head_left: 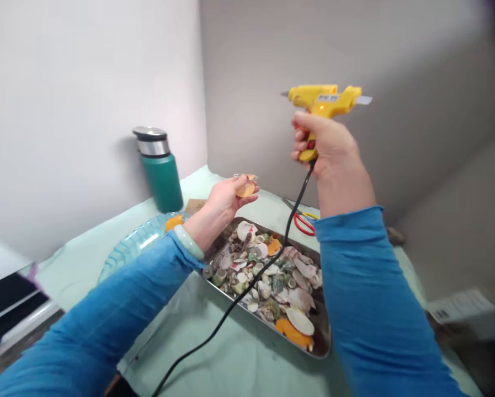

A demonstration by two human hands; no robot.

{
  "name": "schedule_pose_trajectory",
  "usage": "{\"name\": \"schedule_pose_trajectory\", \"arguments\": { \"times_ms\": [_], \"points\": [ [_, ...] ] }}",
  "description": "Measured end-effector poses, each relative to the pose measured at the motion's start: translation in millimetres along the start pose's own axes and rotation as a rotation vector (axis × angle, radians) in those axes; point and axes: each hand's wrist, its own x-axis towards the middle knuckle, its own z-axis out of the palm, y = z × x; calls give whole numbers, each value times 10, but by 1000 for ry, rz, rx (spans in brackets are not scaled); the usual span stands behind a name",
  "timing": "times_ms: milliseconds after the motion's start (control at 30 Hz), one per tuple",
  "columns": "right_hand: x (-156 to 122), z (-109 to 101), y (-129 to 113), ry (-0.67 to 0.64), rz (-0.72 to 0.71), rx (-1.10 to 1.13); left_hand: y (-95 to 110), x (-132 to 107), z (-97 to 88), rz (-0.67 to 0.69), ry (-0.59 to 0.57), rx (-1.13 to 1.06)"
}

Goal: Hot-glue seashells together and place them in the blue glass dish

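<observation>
My right hand [328, 140] is raised high and wrapped round the handle of a yellow glue gun [313, 98]. The gun's nozzle points left, a clear glue stick pokes out of its back, and a small orange light glows on its side. Lower and to the left, my left hand [226, 198] pinches an orange shell piece [246, 189] with a pale edge at its top; its exact shape is partly hidden by the fingers. Beneath both hands lies a metal tray [322, 344] heaped with mixed seashells [267, 275].
The gun's black cord [230, 309] runs across the tray to the front edge. A green bottle [162, 176] stands at the back left, beside a clear blue dish [123, 251]. Red-and-yellow-handled scissors [304, 224] lie behind the tray. Walls [255, 82] close off the back.
</observation>
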Motion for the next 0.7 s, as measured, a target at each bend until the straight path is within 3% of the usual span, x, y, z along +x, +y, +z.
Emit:
{"name": "schedule_pose_trajectory", "arguments": {
  "times_ms": [133, 300, 400, 500, 600, 700],
  "points": [
    [194, 331, -136, -220, 48, 46, 239, -111, -216, -49, -7, 25],
    [163, 406, 76, -245, 124, -8, 345, 49, -419, -154, 37, 126],
    [54, 338, 259, -147, 136, -8, 347, 248, -426, -233, 7, 151],
    [-69, 196, 329, 31, 135, 16, 271, 492, -243, -282, -37, 181],
    [-301, -62, 254, 196, 141, -46, 65, 798, 123, -257, -310, 150],
    [-759, -375, 140, 370, 27, -83, -295, 1073, 591, -267, -496, 141]
  ]
}}
